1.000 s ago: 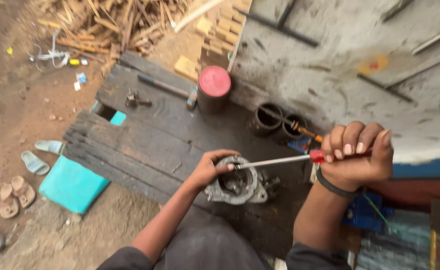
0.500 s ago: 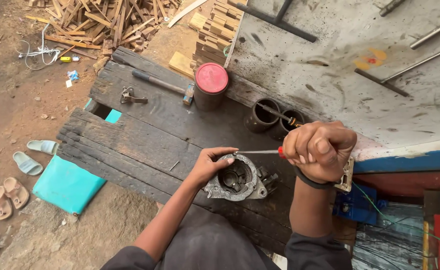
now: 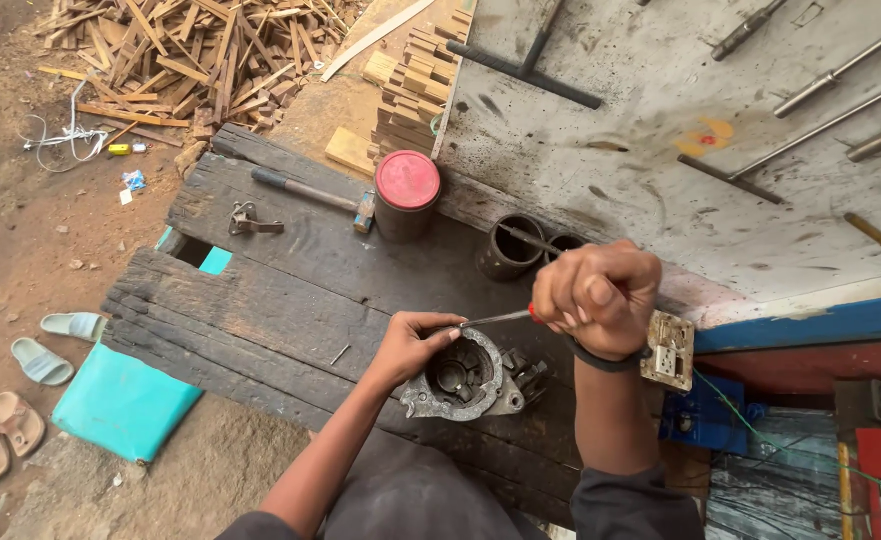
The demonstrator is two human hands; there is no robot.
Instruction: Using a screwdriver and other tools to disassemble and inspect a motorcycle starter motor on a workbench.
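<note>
A round grey metal housing (image 3: 464,378) with a hollow centre lies on the dark wooden planks (image 3: 291,290). My left hand (image 3: 414,343) grips its left rim, thumb and fingers over the edge. My right hand (image 3: 601,297) is closed in a fist around the red handle of a screwdriver (image 3: 499,318). The thin metal shaft runs left, its tip at the housing's upper rim near my left fingers.
On the planks stand a red-lidded can (image 3: 407,193), a hammer (image 3: 313,190), a metal clamp (image 3: 251,220) and two dark cylinders (image 3: 509,247). A grey sheet (image 3: 661,150) with metal rods lies to the right. Wood scraps (image 3: 181,60), sandals (image 3: 41,350) and a teal cushion (image 3: 126,402) lie on the dirt.
My right hand has swung down and left, from an open-fingered hold on the screwdriver to a tight fist over the handle. The left hand stays on the housing.
</note>
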